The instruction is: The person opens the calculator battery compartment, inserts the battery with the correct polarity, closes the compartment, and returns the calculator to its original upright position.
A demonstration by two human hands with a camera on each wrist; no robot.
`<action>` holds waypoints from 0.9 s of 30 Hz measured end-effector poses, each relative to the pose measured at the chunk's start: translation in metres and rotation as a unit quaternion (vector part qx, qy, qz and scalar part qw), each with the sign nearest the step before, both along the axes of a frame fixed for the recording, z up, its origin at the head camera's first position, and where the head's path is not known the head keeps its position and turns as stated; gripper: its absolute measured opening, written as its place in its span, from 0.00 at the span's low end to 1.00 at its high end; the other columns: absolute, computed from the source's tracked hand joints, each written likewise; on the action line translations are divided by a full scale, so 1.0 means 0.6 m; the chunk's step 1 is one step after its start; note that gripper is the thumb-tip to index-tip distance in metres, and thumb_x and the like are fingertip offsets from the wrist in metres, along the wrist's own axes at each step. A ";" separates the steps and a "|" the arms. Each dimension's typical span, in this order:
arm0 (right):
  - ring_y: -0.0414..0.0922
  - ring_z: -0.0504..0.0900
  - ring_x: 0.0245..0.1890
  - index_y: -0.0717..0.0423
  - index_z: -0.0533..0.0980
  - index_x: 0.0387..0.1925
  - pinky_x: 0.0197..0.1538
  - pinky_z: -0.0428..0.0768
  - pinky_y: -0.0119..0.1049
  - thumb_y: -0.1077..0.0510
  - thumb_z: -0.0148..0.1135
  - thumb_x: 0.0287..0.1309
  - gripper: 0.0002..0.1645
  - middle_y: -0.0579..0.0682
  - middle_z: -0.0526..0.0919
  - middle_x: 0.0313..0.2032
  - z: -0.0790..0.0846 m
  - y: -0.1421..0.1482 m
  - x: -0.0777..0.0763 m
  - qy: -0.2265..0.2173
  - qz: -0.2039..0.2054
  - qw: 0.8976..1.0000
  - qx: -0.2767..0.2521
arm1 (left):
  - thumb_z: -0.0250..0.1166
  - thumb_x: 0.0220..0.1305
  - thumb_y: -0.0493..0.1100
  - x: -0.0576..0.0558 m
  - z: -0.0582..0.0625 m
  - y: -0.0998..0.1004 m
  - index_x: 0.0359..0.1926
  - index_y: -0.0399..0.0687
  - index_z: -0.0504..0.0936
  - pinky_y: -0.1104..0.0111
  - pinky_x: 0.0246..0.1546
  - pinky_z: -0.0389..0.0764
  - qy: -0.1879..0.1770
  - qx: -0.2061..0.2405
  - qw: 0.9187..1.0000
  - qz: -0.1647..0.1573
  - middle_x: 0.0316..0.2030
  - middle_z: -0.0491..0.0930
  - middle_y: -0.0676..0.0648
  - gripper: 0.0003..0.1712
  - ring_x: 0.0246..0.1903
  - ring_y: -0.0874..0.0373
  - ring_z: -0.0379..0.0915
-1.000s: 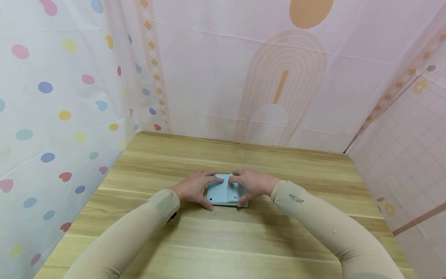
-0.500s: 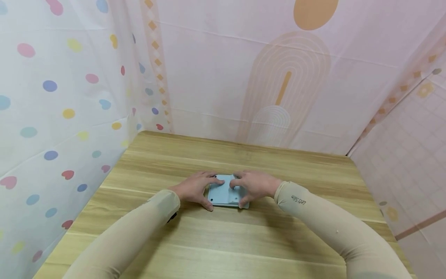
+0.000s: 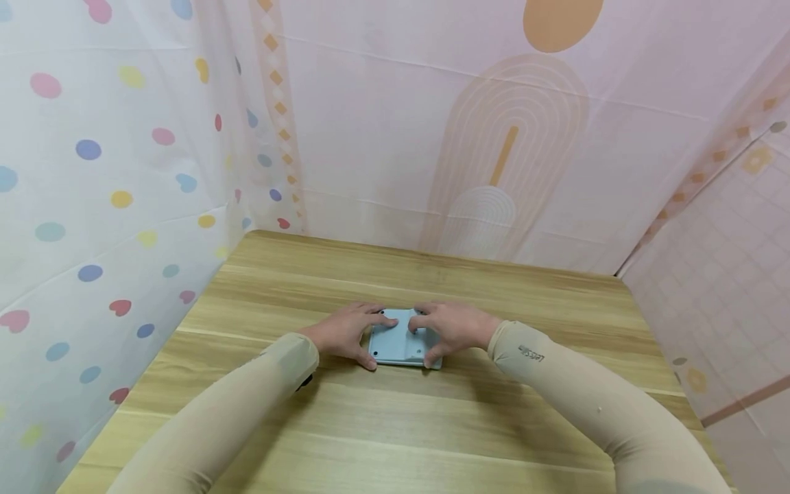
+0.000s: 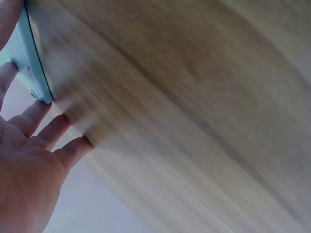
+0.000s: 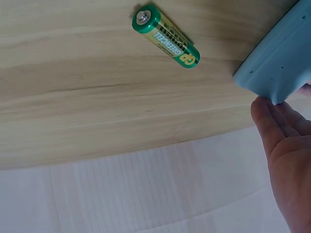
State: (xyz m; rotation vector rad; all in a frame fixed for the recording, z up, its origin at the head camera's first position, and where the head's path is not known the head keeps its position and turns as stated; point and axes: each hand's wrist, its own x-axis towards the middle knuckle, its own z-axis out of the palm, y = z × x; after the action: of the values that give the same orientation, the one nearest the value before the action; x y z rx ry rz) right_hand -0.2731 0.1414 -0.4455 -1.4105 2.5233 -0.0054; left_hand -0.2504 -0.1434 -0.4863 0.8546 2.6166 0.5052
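A light-blue calculator [image 3: 390, 342] lies back side up on the table, with small dark feet at its corners and a raised section on the right. My left hand [image 3: 347, 333] grips its left end, thumb at the near edge, index finger on top. In the left wrist view a fingertip touches the calculator's corner [image 4: 36, 73], while two fingertips rest beside it. My right hand [image 3: 458, 326] holds the right end, thumb at the near edge and index finger bent onto the raised section. Its other fingertips meet the far corner in the right wrist view. The calculator's front is hidden.
A green and gold battery [image 5: 167, 39] lies on the table near the calculator, seen in the right wrist view. The wood-grain table [image 3: 382, 425] ends at a pale patterned curtain [image 3: 370, 137] behind. More curtain hangs at the left and right.
The head view has shifted slightly. Both hands keep their places on the calculator, with hardly any visible movement.
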 end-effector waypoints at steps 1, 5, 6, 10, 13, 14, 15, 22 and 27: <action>0.61 0.80 0.69 0.42 0.77 0.63 0.67 0.83 0.54 0.32 0.79 0.54 0.40 0.66 0.73 0.74 0.000 0.000 0.000 -0.001 -0.002 1.000 -0.002 | 0.82 0.54 0.66 0.000 0.000 0.000 0.80 0.64 0.69 0.38 0.79 0.61 -0.001 0.001 1.000 0.001 0.84 0.55 0.40 0.55 0.83 0.35 0.50; 0.61 0.79 0.69 0.42 0.77 0.63 0.67 0.82 0.54 0.32 0.80 0.54 0.40 0.65 0.72 0.74 0.000 0.003 0.002 -0.006 -0.012 1.000 -0.007 | 0.83 0.53 0.66 0.002 0.001 0.000 0.80 0.64 0.70 0.39 0.79 0.61 -0.004 0.010 1.000 0.005 0.84 0.56 0.40 0.55 0.83 0.36 0.51; 0.61 0.79 0.70 0.41 0.77 0.63 0.67 0.82 0.54 0.32 0.80 0.54 0.40 0.65 0.72 0.74 0.000 0.003 0.002 -0.006 -0.013 1.000 -0.009 | 0.83 0.53 0.65 0.003 0.001 0.000 0.79 0.64 0.70 0.39 0.79 0.61 -0.005 0.012 1.000 0.006 0.84 0.56 0.40 0.55 0.83 0.37 0.51; 0.61 0.79 0.71 0.41 0.77 0.63 0.68 0.81 0.54 0.32 0.79 0.54 0.40 0.65 0.72 0.75 -0.004 0.006 0.002 -0.004 -0.018 1.000 -0.011 | 0.83 0.53 0.65 0.003 0.002 0.003 0.80 0.64 0.70 0.39 0.79 0.61 -0.006 0.012 1.000 0.005 0.84 0.56 0.40 0.55 0.83 0.36 0.51; 0.61 0.78 0.71 0.40 0.77 0.63 0.69 0.81 0.54 0.31 0.78 0.54 0.40 0.64 0.71 0.76 -0.007 0.007 0.004 -0.004 -0.022 1.000 -0.013 | 0.83 0.53 0.65 0.003 0.001 0.004 0.80 0.64 0.70 0.38 0.79 0.61 -0.006 0.010 1.000 0.004 0.84 0.56 0.40 0.56 0.83 0.36 0.51; 0.61 0.77 0.72 0.40 0.77 0.64 0.70 0.80 0.54 0.31 0.78 0.54 0.40 0.64 0.71 0.76 -0.008 0.008 0.004 -0.006 -0.026 1.000 -0.013 | 0.83 0.53 0.65 0.003 0.001 0.004 0.80 0.64 0.70 0.38 0.79 0.61 -0.006 0.010 1.000 0.003 0.84 0.56 0.40 0.56 0.83 0.36 0.52; 0.61 0.77 0.72 0.40 0.77 0.64 0.70 0.80 0.55 0.31 0.78 0.55 0.40 0.64 0.71 0.76 -0.008 0.009 0.006 -0.008 -0.030 0.999 -0.014 | 0.83 0.53 0.66 0.002 0.001 0.004 0.80 0.64 0.70 0.38 0.79 0.61 -0.005 0.010 1.000 0.003 0.84 0.56 0.40 0.56 0.83 0.36 0.52; 0.61 0.75 0.74 0.42 0.75 0.66 0.71 0.79 0.55 0.31 0.78 0.54 0.42 0.64 0.70 0.77 -0.008 0.013 0.012 -0.012 -0.042 0.999 -0.025 | 0.83 0.53 0.65 -0.001 -0.003 0.003 0.80 0.64 0.70 0.39 0.80 0.60 -0.003 0.007 1.000 0.003 0.84 0.56 0.40 0.55 0.83 0.36 0.52; 0.60 0.77 0.73 0.41 0.75 0.66 0.68 0.82 0.55 0.31 0.77 0.53 0.43 0.62 0.70 0.77 -0.013 0.017 0.016 0.004 -0.048 0.998 -0.037 | 0.83 0.53 0.65 -0.002 -0.005 0.003 0.80 0.65 0.70 0.39 0.80 0.60 -0.003 0.007 1.000 0.004 0.84 0.56 0.41 0.55 0.83 0.37 0.51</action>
State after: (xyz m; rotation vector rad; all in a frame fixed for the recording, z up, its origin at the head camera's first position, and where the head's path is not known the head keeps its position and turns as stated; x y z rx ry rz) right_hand -0.2633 0.1517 -0.4531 -1.3177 2.6207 -0.1118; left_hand -0.2515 -0.1415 -0.4891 0.8471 2.6149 0.5286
